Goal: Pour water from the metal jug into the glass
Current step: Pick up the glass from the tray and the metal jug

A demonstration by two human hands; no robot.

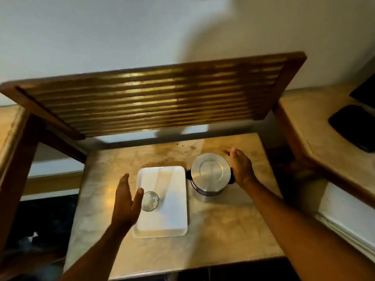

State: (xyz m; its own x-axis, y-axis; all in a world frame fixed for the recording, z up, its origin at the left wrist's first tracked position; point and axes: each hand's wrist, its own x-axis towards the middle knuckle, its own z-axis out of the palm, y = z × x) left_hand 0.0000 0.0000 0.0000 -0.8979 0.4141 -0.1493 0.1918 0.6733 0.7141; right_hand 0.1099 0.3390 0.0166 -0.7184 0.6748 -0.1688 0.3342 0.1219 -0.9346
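The metal jug (211, 173) stands lidded on the marble table, seen from above, with black handles at its sides. My right hand (240, 166) hovers open just to its right, fingers spread, close to the right handle. A clear empty glass (150, 200) stands upright on the left part of a white tray (168, 220). My left hand (126, 201) is open beside the glass on its left, the thumb near the rim; I cannot tell whether it touches.
The marble table (213, 230) is small, with edges near on all sides. A slatted wooden shelf (154, 98) overhangs the back. A second counter on the right holds a black object (354, 126). Dark floor lies to the left.
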